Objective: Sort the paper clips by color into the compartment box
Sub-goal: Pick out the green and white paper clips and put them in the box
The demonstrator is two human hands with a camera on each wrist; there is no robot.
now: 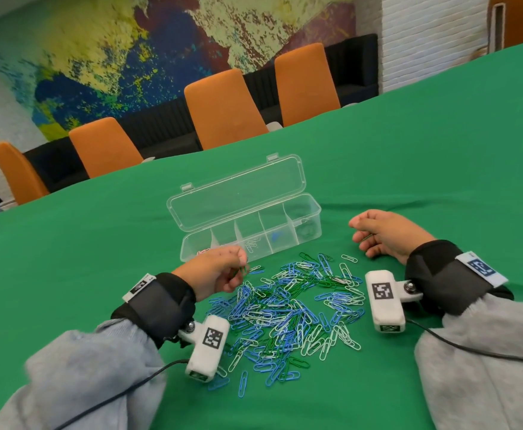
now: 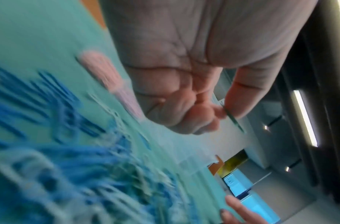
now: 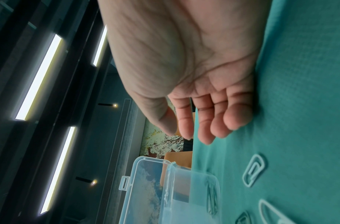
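Observation:
A clear compartment box [image 1: 311, 209] stands open on the green cloth, its lid [image 1: 238, 190] tilted back. Its compartments hold a few pink, white, blue [image 1: 275, 236] and green [image 1: 305, 229] clips. A pile of blue, green and white paper clips [image 1: 291, 311] lies in front of it. My left hand [image 1: 242, 264] hovers at the pile's far left edge, near the box's front wall, and pinches a green clip [image 2: 234, 120] between thumb and fingertip. My right hand [image 1: 359, 235] rests on its side on the cloth to the right of the box, fingers relaxed [image 3: 203, 130], holding nothing.
Orange chairs [image 1: 223, 107] line the far edge of the table, in front of a painted wall. Single white clips [image 3: 254, 172] lie loose on the cloth near the box's right end. Cables run back from both wrist cameras across the cloth.

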